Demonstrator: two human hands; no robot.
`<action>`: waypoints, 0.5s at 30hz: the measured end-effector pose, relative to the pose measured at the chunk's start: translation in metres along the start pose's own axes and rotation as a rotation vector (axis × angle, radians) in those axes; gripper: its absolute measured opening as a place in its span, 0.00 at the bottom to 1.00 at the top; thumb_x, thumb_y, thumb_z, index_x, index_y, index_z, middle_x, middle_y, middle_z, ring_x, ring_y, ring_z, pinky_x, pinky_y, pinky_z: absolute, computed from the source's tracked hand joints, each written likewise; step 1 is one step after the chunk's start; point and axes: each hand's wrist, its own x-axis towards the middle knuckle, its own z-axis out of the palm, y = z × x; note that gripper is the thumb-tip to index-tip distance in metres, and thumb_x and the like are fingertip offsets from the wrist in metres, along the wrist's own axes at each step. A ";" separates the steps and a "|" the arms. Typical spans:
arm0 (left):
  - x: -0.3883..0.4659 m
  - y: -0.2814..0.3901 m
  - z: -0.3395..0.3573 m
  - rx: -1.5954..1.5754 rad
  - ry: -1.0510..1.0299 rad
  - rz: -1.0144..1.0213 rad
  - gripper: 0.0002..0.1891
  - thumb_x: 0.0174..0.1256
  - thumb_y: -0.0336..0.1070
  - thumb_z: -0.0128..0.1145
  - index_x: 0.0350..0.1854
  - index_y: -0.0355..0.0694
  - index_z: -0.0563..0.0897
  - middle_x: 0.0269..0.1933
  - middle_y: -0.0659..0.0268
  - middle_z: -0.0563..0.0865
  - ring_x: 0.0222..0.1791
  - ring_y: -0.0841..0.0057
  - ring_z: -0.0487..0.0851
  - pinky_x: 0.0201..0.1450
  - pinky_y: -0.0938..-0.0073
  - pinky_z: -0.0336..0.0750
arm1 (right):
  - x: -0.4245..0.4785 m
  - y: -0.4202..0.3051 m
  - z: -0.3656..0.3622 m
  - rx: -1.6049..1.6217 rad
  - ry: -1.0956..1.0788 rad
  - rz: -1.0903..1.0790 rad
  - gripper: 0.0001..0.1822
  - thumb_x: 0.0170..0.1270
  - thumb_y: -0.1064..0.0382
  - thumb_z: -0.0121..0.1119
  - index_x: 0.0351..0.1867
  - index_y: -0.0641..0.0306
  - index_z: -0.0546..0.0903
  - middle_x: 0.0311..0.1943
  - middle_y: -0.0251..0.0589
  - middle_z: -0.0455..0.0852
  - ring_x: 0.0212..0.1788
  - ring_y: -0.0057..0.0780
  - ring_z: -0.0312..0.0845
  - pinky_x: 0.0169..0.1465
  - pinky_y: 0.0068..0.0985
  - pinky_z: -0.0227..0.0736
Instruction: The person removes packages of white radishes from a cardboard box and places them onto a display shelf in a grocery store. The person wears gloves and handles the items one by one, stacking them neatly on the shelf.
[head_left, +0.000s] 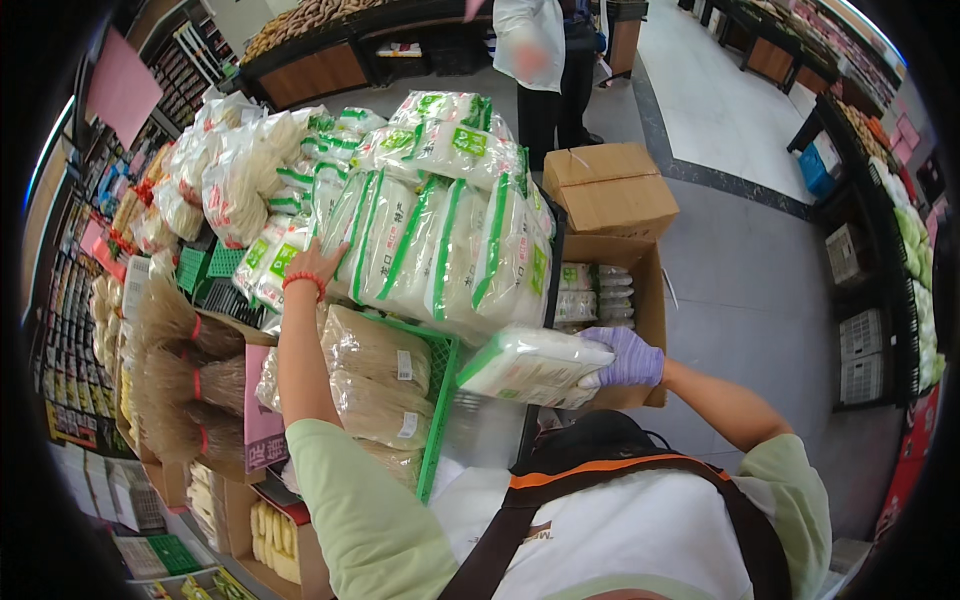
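Observation:
My right hand (626, 358), in a purple knit glove, grips one end of a clear plastic packet of white vermicelli (536, 366) with a green stripe. The packet is tilted in front of the stack's near right corner. My bare left hand (321, 264), a red bead bracelet at its wrist, rests with spread fingers against the left end of a row of upright vermicelli packets (401, 244). More packets (465, 146) lie flat on top of that row. An open cardboard box (649, 300) holding similar packets stands beside my right hand.
A green crate (442, 390) holds bags of brownish noodles (382, 360). Tied noodle bundles (176, 375) stand left of a pink sign (262, 420). A closed carton (611, 187) sits behind the open box. Beyond it stands a person (536, 67). Black shelving (862, 247) lines the right side.

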 end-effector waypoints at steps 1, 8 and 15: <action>-0.001 0.005 -0.002 -0.004 0.013 -0.022 0.48 0.53 0.77 0.40 0.66 0.41 0.64 0.52 0.44 0.79 0.53 0.51 0.77 0.59 0.55 0.67 | -0.005 0.012 -0.003 0.037 0.028 0.008 0.34 0.42 0.57 0.76 0.51 0.68 0.76 0.42 0.41 0.83 0.44 0.23 0.76 0.52 0.22 0.71; -0.025 0.011 0.003 -0.456 0.619 -0.076 0.37 0.59 0.58 0.56 0.66 0.41 0.66 0.61 0.50 0.74 0.62 0.54 0.69 0.66 0.60 0.59 | -0.033 0.046 -0.026 0.325 0.171 0.114 0.38 0.39 0.57 0.78 0.53 0.70 0.74 0.44 0.37 0.82 0.47 0.22 0.76 0.53 0.23 0.71; -0.245 0.188 0.016 -1.264 0.396 0.650 0.39 0.56 0.36 0.62 0.69 0.36 0.57 0.69 0.53 0.62 0.70 0.63 0.58 0.70 0.67 0.50 | -0.041 0.024 -0.023 0.429 0.288 -0.021 0.35 0.45 0.57 0.75 0.55 0.67 0.73 0.48 0.40 0.81 0.49 0.26 0.76 0.53 0.26 0.72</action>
